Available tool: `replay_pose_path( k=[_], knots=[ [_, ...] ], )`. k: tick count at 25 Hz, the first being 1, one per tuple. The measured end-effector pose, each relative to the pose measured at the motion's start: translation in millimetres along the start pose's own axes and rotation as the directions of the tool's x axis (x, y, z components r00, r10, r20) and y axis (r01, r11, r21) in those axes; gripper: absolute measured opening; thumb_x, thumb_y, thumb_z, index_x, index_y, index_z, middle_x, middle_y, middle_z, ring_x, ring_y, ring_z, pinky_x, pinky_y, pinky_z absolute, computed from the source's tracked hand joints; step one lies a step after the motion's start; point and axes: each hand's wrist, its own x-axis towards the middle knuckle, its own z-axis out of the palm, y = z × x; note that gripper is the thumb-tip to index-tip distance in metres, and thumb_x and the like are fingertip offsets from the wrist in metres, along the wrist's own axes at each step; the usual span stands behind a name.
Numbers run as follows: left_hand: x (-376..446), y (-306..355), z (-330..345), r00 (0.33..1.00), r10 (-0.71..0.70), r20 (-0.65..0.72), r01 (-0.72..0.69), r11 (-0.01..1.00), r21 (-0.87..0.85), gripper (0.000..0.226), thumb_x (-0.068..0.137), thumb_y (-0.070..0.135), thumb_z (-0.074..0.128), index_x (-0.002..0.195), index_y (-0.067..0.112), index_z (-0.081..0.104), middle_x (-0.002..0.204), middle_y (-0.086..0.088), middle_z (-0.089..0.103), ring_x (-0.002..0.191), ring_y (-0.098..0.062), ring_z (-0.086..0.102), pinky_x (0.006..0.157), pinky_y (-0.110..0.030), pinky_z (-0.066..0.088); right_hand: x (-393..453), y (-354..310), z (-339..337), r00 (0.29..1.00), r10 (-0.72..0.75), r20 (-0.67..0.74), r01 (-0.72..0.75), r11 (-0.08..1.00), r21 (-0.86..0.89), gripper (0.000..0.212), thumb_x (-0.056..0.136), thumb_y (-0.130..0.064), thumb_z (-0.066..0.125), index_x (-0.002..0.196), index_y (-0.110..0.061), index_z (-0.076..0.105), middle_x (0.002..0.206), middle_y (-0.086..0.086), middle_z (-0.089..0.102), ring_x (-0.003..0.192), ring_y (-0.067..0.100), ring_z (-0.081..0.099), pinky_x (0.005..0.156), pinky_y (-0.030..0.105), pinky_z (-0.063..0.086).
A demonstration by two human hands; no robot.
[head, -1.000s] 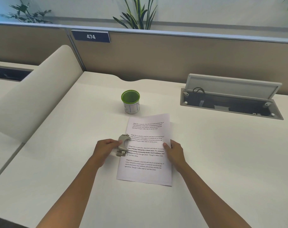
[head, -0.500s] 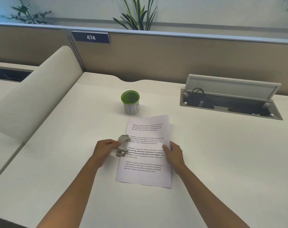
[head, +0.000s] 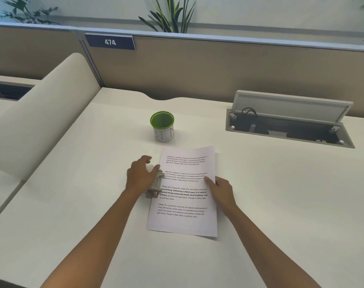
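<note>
Head view, left hand [head: 140, 175] grip wide on punch [head: 156, 185], right hand [head: 220, 190] flat on "Village life" sheet [head: 183, 222]

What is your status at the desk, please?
Left hand flat on hole punch. Right hand steadying paper. Punch on paper's left edge. Green cup apart, behind.

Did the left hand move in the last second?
Yes. The left hand has uncurled, its fingers reaching further toward the green cup, over the hole punch.
</note>
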Motion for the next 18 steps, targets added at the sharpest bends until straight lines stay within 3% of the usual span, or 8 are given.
replay_pose_path(
  k=[3, 5, 9, 13, 15, 18],
  knots=[
    [-1.4, 13.6, 28.5, 0.980, 0.196, 0.031, -0.199, 0.967, 0.162, 0.056, 0.097, 0.035, 0.056, 0.146, 0.012, 0.044, 0.154, -0.007, 0.045, 0.149, -0.026, 0.027, 0.122, -0.041, 0.017, 1.6, 1.1, -1.1, 0.999, 0.025, 0.026, -0.025, 1.000, 0.010, 0.039, 0.093, -0.038, 0.062, 0.068, -0.012, 0.047, 0.068, 0.002, 0.050, 0.064, 0.019, 0.045, 0.059, 0.029, 0.034],
    [-1.5, 11.8, 41.9, 0.970, 0.236, 0.060, -0.243, 0.928, 0.281, 0.058, 0.101, 0.037, 0.044, 0.153, 0.013, 0.033, 0.162, -0.005, 0.030, 0.154, -0.024, 0.011, 0.125, -0.043, 0.005, 2.7, 1.9, -1.4, 0.999, 0.033, 0.040, -0.035, 0.999, 0.032, 0.038, 0.094, -0.037, 0.062, 0.073, -0.006, 0.054, 0.073, 0.005, 0.056, 0.067, 0.018, 0.049, 0.064, 0.030, 0.038],
    [-2.9, 4.5, 49.1, 0.949, 0.314, 0.039, -0.293, 0.826, 0.481, 0.056, 0.103, 0.030, 0.032, 0.156, 0.014, 0.028, 0.164, -0.006, 0.026, 0.155, -0.025, 0.007, 0.125, -0.049, 0.002, 5.6, 2.9, -2.3, 0.998, 0.039, 0.043, -0.041, 0.998, 0.049, 0.033, 0.094, -0.034, 0.062, 0.074, -0.008, 0.056, 0.076, 0.005, 0.061, 0.069, 0.019, 0.053, 0.066, 0.030, 0.041],
    [-3.5, 2.7, 49.3, 0.933, 0.357, 0.045, -0.327, 0.789, 0.520, 0.058, 0.099, 0.026, 0.037, 0.155, 0.011, 0.029, 0.162, -0.008, 0.031, 0.155, -0.028, 0.009, 0.124, -0.052, 0.001, 10.0, 3.6, -0.3, 0.998, 0.055, 0.036, -0.057, 0.997, 0.058, 0.035, 0.094, -0.034, 0.062, 0.075, -0.005, 0.057, 0.079, 0.005, 0.062, 0.071, 0.019, 0.054, 0.067, 0.030, 0.042],
    [-2.1, 0.1, 48.3, 0.929, 0.362, 0.077, -0.350, 0.791, 0.502, 0.060, 0.099, 0.025, 0.037, 0.156, 0.011, 0.027, 0.163, -0.008, 0.028, 0.155, -0.029, 0.005, 0.124, -0.051, 0.000, 11.6, 3.6, 0.6, 0.997, 0.065, 0.038, -0.067, 0.996, 0.066, 0.040, 0.094, -0.034, 0.062, 0.082, 0.004, 0.060, 0.082, 0.007, 0.064, 0.073, 0.019, 0.055, 0.069, 0.031, 0.043],
    [0.6, -4.3, 47.9, 0.931, 0.354, 0.090, -0.359, 0.839, 0.408, 0.061, 0.098, 0.019, 0.040, 0.156, 0.011, 0.025, 0.164, -0.008, 0.024, 0.155, -0.030, 0.000, 0.124, -0.052, -0.003, 11.2, 5.8, 1.6, 0.998, 0.060, 0.032, -0.062, 0.995, 0.072, 0.043, 0.093, -0.034, 0.063, 0.095, 0.009, 0.063, 0.093, 0.021, 0.072, 0.075, 0.019, 0.058, 0.071, 0.032, 0.047]
  ],
)
